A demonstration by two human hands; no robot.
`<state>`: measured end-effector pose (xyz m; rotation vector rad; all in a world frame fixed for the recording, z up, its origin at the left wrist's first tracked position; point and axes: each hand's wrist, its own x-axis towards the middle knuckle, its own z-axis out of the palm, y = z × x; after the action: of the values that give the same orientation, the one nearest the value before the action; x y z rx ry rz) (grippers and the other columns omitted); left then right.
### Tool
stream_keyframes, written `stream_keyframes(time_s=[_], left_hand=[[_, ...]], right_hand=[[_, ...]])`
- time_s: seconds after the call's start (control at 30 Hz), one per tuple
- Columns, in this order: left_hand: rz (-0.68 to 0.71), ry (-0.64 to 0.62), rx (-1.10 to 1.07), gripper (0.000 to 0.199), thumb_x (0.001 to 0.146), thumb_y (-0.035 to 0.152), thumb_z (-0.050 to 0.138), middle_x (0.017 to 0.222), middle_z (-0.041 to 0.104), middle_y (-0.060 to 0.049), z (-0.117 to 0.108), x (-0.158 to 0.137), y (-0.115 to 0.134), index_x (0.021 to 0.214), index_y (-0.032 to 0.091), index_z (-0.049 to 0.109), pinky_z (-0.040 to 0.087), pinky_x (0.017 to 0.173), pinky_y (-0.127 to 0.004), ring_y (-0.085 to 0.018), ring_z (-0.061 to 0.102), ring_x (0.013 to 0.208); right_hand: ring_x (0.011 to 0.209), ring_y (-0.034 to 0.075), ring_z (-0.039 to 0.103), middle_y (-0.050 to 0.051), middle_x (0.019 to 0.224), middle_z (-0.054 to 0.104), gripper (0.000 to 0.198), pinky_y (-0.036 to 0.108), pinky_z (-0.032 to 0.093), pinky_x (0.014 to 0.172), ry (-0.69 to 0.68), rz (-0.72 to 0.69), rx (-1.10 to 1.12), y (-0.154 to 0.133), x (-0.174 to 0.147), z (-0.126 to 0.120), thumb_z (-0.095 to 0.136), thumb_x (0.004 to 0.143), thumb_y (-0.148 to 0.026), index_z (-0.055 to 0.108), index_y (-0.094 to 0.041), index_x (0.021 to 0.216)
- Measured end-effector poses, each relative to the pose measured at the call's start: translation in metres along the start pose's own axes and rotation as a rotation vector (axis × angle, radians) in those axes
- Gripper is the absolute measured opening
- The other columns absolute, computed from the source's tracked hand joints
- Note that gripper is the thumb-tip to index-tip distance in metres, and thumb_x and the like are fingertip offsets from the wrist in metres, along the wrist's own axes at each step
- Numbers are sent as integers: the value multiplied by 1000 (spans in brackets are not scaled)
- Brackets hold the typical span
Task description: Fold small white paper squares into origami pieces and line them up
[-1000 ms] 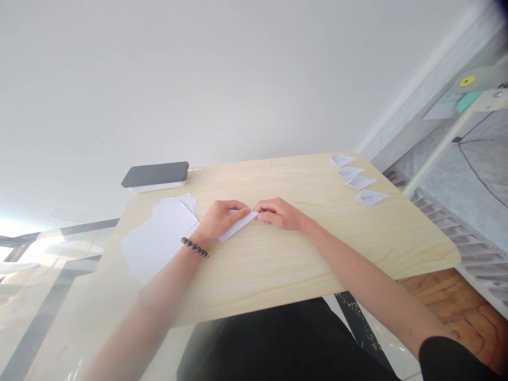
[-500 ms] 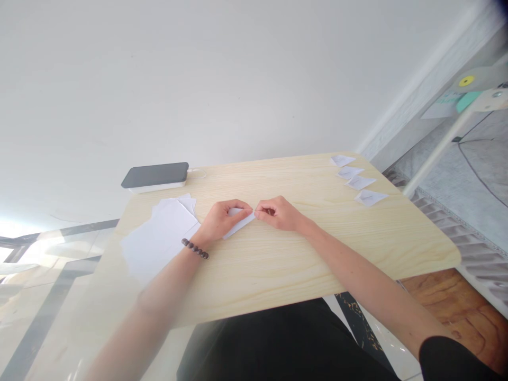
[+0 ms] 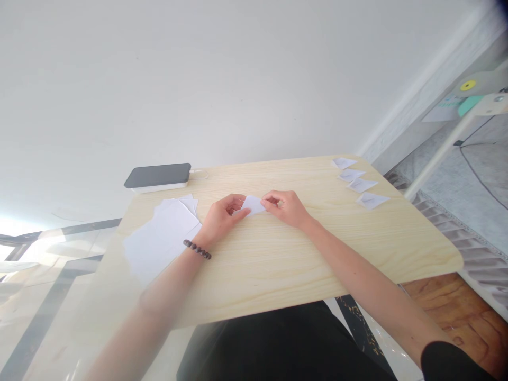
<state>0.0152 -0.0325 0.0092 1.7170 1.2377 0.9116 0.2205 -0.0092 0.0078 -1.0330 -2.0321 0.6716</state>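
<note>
Between my two hands is a small folded piece of white paper [image 3: 254, 204], held just above or on the middle of the table. My left hand [image 3: 225, 212], with a dark bead bracelet at the wrist, grips its left side between thumb and fingers. At the paper's right corner, my right hand [image 3: 284, 205] pinches with thumb and forefinger. Loose white sheets [image 3: 161, 238] lie spread to the left of my left hand. Several folded white paper pieces [image 3: 373, 200], pointed at one end, sit in a column at the far right.
A dark-screened phone [image 3: 159, 175] rests on a white block at the table's back left, with a white cable. The wooden table [image 3: 278, 270] stands against a pale wall [image 3: 238, 79]. A white pole [image 3: 436, 156] rises beyond the right edge.
The folded paper has turned and shows more of its face between my hands. My right hand has shifted slightly right and up. The view has moved a little.
</note>
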Motion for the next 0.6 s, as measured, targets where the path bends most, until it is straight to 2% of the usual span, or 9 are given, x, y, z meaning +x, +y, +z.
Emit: stream_keyframes(time_s=[0.1, 0.23, 0.33, 0.43, 0.6], left_hand=[[19, 53, 13, 33, 73, 37, 58, 95, 63, -7, -1, 1, -2, 99, 16, 55, 46, 76, -29, -17, 58, 87], [72, 79, 78, 23, 75, 36, 57, 90, 65, -4, 0, -1, 3, 89, 18, 59, 48, 74, -28, -15, 60, 79], [126, 91, 133, 20, 77, 36, 54, 87, 66, -2, 1, -3, 7, 83, 19, 61, 49, 72, -27, -14, 61, 74], [151, 128, 88, 20, 77, 36, 54, 88, 66, -3, 0, -2, 7, 84, 18, 59, 49, 74, -28, -14, 61, 78], [97, 149, 63, 20, 74, 36, 58, 87, 66, -4, -3, -1, 4, 81, 17, 59, 50, 76, -29, -15, 62, 79]], right_hand=[[63, 11, 54, 2, 70, 63, 18, 22, 41, 60, 30, 48, 2, 4, 0, -4, 49, 78, -30, 60, -16, 77], [70, 12, 55, 0, 78, 63, 18, 24, 42, 67, 11, 4, 10, 5, -1, -3, 54, 74, -29, 57, -19, 89], [68, 11, 53, -1, 76, 61, 13, 23, 42, 68, 5, -49, -13, 1, -2, 0, 53, 73, -26, 56, -20, 85], [69, 11, 53, -1, 76, 60, 10, 23, 43, 69, 6, -58, 7, -1, -3, 1, 52, 74, -24, 54, -20, 82], [69, 10, 55, -2, 74, 60, 8, 24, 45, 68, 11, -40, 94, -1, -3, -4, 51, 74, -25, 51, -19, 81]])
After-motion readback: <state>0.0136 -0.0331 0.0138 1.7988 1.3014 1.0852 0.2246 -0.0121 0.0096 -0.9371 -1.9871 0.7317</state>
